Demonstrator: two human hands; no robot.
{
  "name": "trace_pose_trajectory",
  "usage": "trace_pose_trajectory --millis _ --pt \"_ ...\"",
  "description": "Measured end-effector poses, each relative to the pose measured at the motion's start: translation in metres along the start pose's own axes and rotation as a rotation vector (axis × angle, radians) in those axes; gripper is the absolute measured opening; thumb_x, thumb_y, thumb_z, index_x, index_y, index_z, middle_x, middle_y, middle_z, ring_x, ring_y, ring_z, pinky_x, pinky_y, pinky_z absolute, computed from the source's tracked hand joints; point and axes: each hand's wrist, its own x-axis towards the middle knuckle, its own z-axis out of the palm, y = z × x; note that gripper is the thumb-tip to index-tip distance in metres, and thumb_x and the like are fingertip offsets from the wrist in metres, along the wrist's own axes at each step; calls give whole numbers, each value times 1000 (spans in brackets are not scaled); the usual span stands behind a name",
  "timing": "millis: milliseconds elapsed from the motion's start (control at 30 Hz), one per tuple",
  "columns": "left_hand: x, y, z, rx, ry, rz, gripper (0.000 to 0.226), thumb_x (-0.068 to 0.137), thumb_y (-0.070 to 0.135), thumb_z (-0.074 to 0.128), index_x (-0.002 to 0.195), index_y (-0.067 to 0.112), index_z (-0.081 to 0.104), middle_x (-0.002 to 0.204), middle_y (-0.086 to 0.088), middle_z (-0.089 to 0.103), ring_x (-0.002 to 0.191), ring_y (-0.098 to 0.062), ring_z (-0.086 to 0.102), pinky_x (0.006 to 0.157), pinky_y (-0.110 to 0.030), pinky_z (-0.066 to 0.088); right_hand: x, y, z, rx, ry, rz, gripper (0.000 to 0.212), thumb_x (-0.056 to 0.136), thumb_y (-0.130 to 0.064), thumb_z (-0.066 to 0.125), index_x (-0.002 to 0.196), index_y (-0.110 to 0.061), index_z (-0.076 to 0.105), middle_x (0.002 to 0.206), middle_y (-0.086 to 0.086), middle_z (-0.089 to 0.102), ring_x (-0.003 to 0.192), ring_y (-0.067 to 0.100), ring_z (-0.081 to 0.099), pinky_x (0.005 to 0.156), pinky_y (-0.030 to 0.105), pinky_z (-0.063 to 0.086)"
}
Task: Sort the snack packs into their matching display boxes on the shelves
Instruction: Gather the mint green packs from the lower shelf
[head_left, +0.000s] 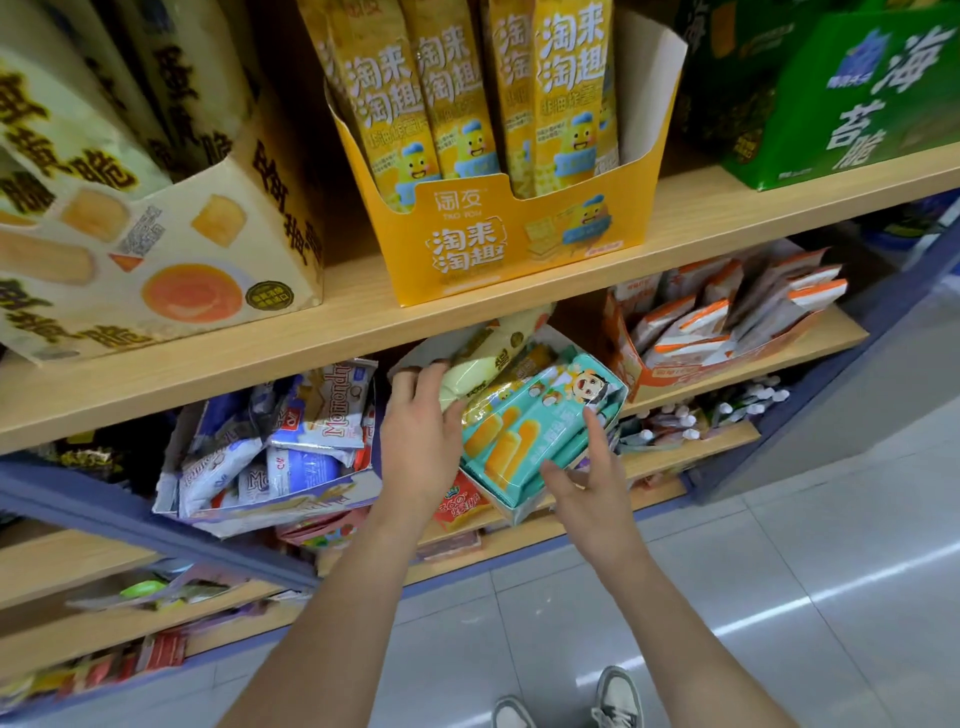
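On the second shelf a teal display box (524, 499) tilts toward me, holding teal snack packs (540, 426) printed with egg rolls and a cartoon child. A pale yellow pack (467, 376) lies across the back of this box. My left hand (421, 441) grips that pale yellow pack at its left end. My right hand (587, 483) is at the box's front right corner, index finger straight and touching the top teal pack. Up on the shelf above at the left stands a cream display box (171, 260) with matching pale yellow packs.
An orange-yellow display box (519, 244) of tall packs stands on the upper shelf, a green box (852, 104) to its right. Beside the teal box are a purple-white box of loose packs (275, 467) and an orange-white box (727, 332). Lower shelves hold more snacks. Grey tiled floor lies below.
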Motion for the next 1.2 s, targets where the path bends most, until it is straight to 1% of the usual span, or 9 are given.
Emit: trace_pose_trajectory --millis 100,267,400,500,600,767,933,1067,1200 --pt "-21 11 -11 -136 66 -7 44 90 18 68 132 16 56 119 -3 49 94 2 43 75 -18 40 0 -8 0 393 6 151 53 95 -23 64 135 -49 40 132 -3 51 106 10 66 78 36 61" --pt "-49 34 -8 -340 -116 -154 42 92 30 65 133 27 56 116 8 53 99 7 55 82 -10 43 0 -18 -6 668 -88 257 43 92 -47 57 131 -27 60 127 -8 65 126 15 55 90 37 56" --pt "-61 43 9 -611 -352 -332 31 91 39 66 121 35 62 108 18 66 98 -5 65 86 -39 57 -3 -22 -9 685 -193 295 39 91 -37 61 123 -15 66 118 6 72 108 23 66 83 39 54" --pt "-54 41 3 -514 -339 -251 12 96 37 59 94 41 70 90 18 69 83 -5 64 76 -37 54 -2 -16 -19 748 -161 323 32 94 -24 62 123 -11 64 117 11 72 103 27 69 79 38 56" --pt "-14 18 0 -105 -161 -120 27 101 24 49 116 18 70 113 1 70 97 -18 64 82 -33 49 -1 -13 -27 708 -103 343 28 95 -22 62 120 -9 63 112 13 73 96 26 72 69 36 57" --pt "40 1 19 475 -605 -164 39 103 41 31 109 14 59 116 -10 65 109 -32 58 89 -42 37 1 -15 -23 506 -15 283 25 93 -18 67 117 -13 62 106 8 74 85 19 74 63 32 58" --pt "62 0 30 427 -729 -265 26 95 49 48 96 23 49 112 -4 59 111 -30 56 101 -47 38 6 -23 -21 491 -27 221 53 92 -10 68 139 -22 46 118 3 70 97 19 73 76 38 61" --pt "68 -6 29 458 -763 -252 35 93 44 53 119 21 55 125 -8 58 118 -31 54 107 -53 36 6 -22 -14 454 -28 147 83 92 -8 67 149 -46 22 126 3 66 103 18 71 79 43 61" --pt "70 -5 27 474 -777 -206 33 92 44 57 115 21 55 123 -8 58 114 -29 55 102 -48 41 4 -21 -12 452 -61 69 92 94 -5 63 145 -62 10 136 -6 56 111 16 67 86 47 59"
